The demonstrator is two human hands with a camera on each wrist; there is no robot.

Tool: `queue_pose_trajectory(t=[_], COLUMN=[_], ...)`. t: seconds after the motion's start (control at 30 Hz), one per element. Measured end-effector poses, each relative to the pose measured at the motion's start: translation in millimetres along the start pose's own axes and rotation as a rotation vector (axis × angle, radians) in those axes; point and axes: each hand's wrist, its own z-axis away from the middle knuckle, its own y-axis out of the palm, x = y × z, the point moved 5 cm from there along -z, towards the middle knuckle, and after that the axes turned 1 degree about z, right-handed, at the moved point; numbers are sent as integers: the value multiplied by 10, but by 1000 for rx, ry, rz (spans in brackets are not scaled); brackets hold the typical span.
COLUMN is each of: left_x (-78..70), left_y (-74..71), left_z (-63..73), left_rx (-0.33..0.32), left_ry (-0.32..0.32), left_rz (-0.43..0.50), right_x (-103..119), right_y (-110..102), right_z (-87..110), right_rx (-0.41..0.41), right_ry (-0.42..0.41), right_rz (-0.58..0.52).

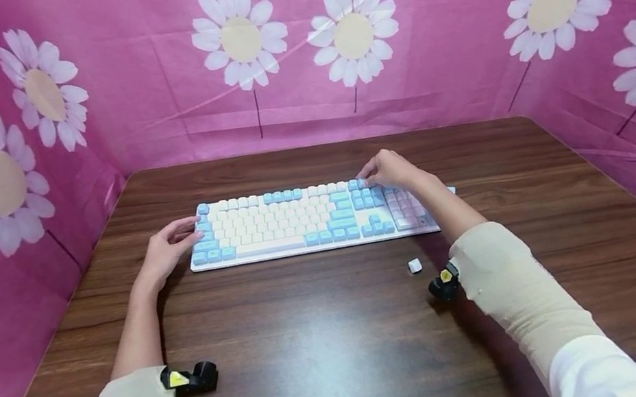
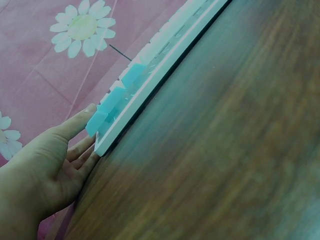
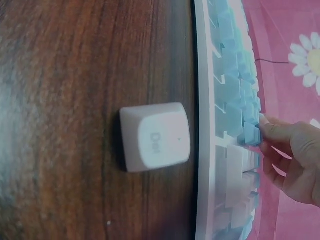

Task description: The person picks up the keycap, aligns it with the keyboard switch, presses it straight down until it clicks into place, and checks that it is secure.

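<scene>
A white keyboard (image 1: 295, 251) with white and light blue keycaps lies across the middle of the table. At its left end my left hand (image 1: 162, 249) grips it. In the left wrist view the thumb (image 2: 82, 120) is against the blue keys, and the other fingers are at the side edge. My right hand (image 1: 391, 167) is over the keyboard's far edge, thumb and fingers curled at the blue keys (image 3: 251, 134) near the right end. The right forearm covers part of the number pad. In front of the keyboard sits a loose white keycap (image 3: 162, 140) marked "Del".
The dark wooden table (image 1: 291, 341) has a pink cloth (image 1: 303, 103) with white flowers standing behind it and at both sides. Black wrist cameras (image 1: 199, 377) are strapped over the beige sleeves; the right one is close to the loose keycap.
</scene>
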Motion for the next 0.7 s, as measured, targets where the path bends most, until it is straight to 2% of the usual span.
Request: queue_pose_trajectory(t=[0.23, 0.33, 0.5, 0.7], left_x=[-12, -22, -21, -30], left_y=[2, 7, 9, 13], left_z=[18, 29, 31, 24], left_rx=[0, 3, -4, 1], left_ry=[-5, -5, -8, -6], left_rz=[2, -8, -15, 6], right_x=[-93, -133, -133, -161], right_y=[17, 46, 90, 100], right_z=[17, 32, 52, 53], right_rx=[-8, 1, 18, 11], right_ry=[31, 54, 19, 19], right_rz=[-85, -173, -304, -328])
